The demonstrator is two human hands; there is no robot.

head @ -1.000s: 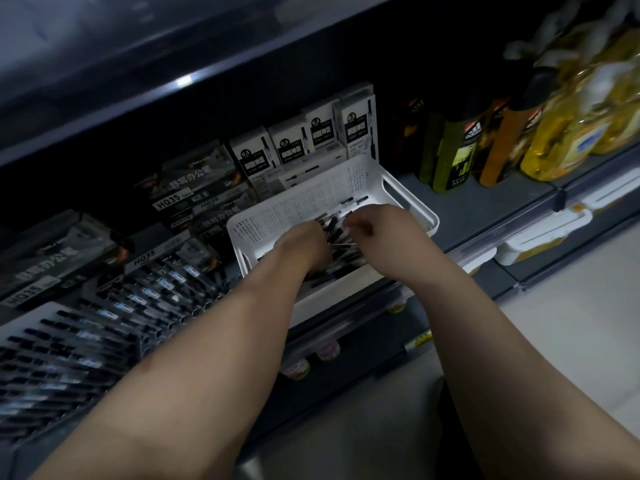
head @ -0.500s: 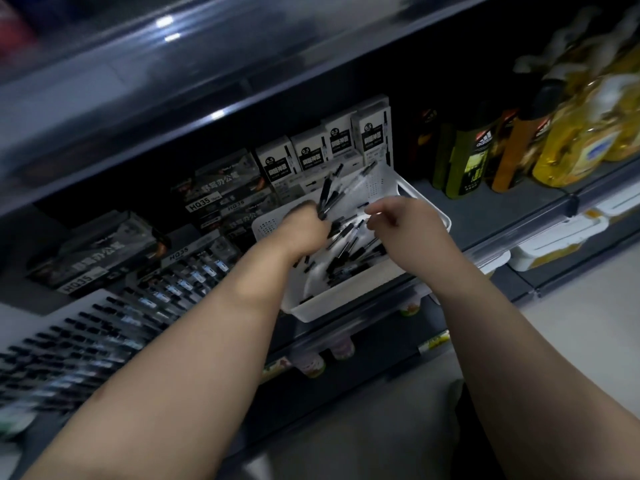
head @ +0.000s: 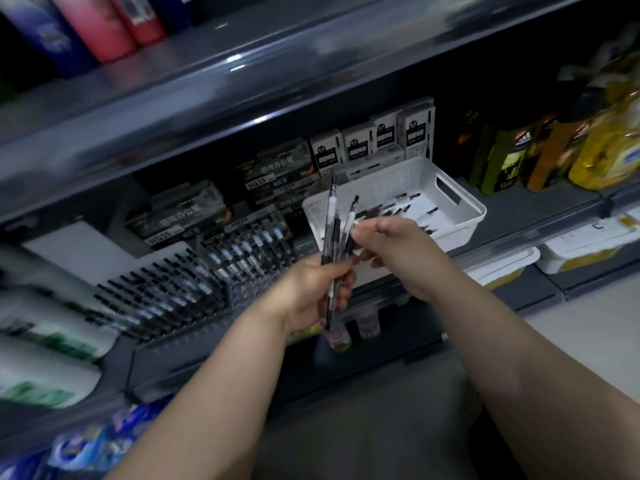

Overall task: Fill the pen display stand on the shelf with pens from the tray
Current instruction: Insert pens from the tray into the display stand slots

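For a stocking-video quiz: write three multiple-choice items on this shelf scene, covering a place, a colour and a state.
1. The tray sits:
A) on the floor
B) on the shelf, right of the pen display stand
C) on the top shelf

2. The tray is:
A) white
B) red
C) green

3. The left hand:
A) hangs open
B) grips several pens
C) presses the floor

Key: B, it rests on the shelf beside the stand; A, its perforated walls are white; B, fingers curl round the bundle.
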